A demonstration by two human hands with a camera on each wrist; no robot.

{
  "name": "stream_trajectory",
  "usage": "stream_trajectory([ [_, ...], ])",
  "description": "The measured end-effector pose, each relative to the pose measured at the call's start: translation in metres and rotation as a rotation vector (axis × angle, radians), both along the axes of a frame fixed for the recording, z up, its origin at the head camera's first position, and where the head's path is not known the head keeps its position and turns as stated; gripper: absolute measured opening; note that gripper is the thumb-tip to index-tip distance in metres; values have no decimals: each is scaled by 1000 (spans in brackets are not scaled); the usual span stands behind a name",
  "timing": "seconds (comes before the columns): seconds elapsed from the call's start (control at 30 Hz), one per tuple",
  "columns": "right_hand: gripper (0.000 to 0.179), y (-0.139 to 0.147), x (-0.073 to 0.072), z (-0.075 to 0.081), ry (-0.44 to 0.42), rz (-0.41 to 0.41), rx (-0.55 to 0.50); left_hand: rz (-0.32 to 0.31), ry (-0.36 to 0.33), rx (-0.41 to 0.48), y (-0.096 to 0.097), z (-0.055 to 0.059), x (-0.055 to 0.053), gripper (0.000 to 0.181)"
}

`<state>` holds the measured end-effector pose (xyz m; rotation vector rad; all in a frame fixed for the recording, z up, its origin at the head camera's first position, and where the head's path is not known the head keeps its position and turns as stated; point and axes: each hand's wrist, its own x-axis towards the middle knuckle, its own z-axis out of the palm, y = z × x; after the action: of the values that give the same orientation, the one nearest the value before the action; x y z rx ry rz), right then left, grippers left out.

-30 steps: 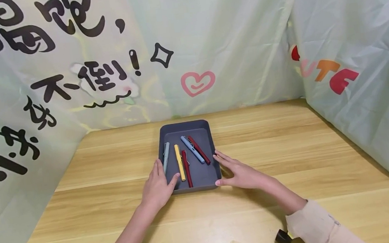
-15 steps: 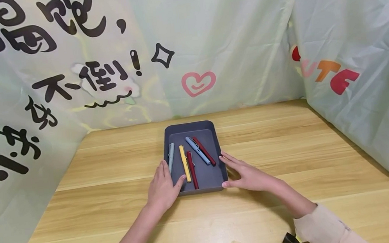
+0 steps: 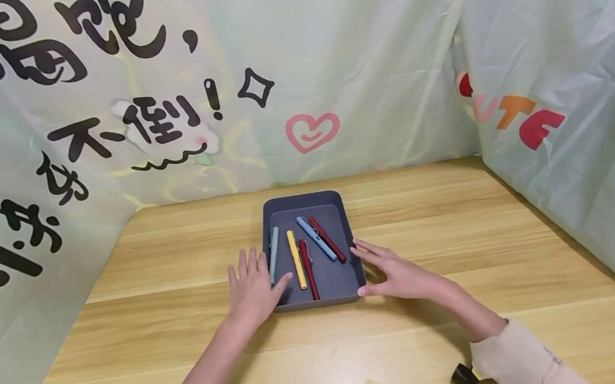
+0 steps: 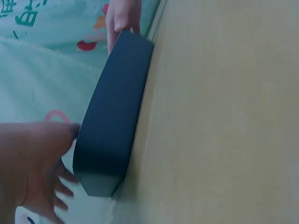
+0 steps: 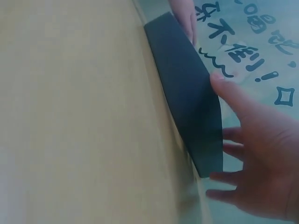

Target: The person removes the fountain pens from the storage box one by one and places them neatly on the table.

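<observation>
Five capped pens inside a dark slate-blue rectangular tray [image 3: 339, 285] on a wood-grain table [image 3: 323, 351], short side toward the person. Along the tray's left wall, a pale teal pen [image 3: 274, 255], tilted slightly. Near the middle of the tray floor, a yellow pen [image 3: 296, 259], with a dark red pen [image 3: 308, 270] just beside and reaching closer to the near wall. Toward the right, lying diagonally side by side, a light blue pen [image 3: 316, 239] and a second dark red pen [image 3: 327, 239].

At the near left corner, the left hand [image 3: 253, 291]: released, fingers spread and pointing away from the person, thumb over the corner; in the left wrist view, thumb tip at the rim, firm contact impossible to tell. At the right wall, the right hand [image 3: 399, 274]: fingers extended, not clenched, no pen in grasp; in the right wrist view, thumb on the rim and fingers spread along the outer side.

At both wrists, beige sleeves [image 3: 514, 354]; beside the right cuff, a small black block [image 3: 464, 379]. Behind, a pale green fabric backdrop [image 3: 378, 55] with large black Chinese characters [image 3: 161, 119], a pink heart [image 3: 313, 133] and an outlined four-point star [image 3: 255, 87].
</observation>
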<state>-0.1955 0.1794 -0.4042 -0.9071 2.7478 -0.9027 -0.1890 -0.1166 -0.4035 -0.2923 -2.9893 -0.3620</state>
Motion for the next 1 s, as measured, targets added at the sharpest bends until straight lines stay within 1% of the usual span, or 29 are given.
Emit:
stream_trajectory([
  [0.07,73,-2,-5,5,36,-8,-17,-59,45,3,-3,0,-5,77],
  [0.17,61,-11,-14,14,64,-59,-88,-169,98,26,-7,-3,-13,71],
  [0.23,51,-20,-22,20,80,-96,-135,-224,109,39,-8,-5,-18,69],
  [0.3,43,-32,-30,24,95,-129,-164,-255,99,48,-8,-8,-21,68],
  [0.37,37,-45,-38,26,104,-153,-169,-268,74,53,-8,-10,-23,70],
  [0.47,33,-63,-48,24,82,-185,-168,-267,26,56,-6,-13,-24,72],
  [0.57,31,-78,-55,22,57,-254,-140,-262,-9,70,-4,-15,-24,74],
  [0.63,31,-85,-58,20,61,-305,-103,-257,-22,82,-3,-17,-24,75],
  [0.73,31,-92,-63,17,50,-361,-62,-249,-28,107,-3,-18,-23,73],
  [0.9,36,-99,-69,12,-3,-388,-48,-233,-33,145,-5,-20,-23,71],
  [1.0,37,-101,-72,9,-14,-402,-54,-234,-28,150,-6,-19,-24,71],
])
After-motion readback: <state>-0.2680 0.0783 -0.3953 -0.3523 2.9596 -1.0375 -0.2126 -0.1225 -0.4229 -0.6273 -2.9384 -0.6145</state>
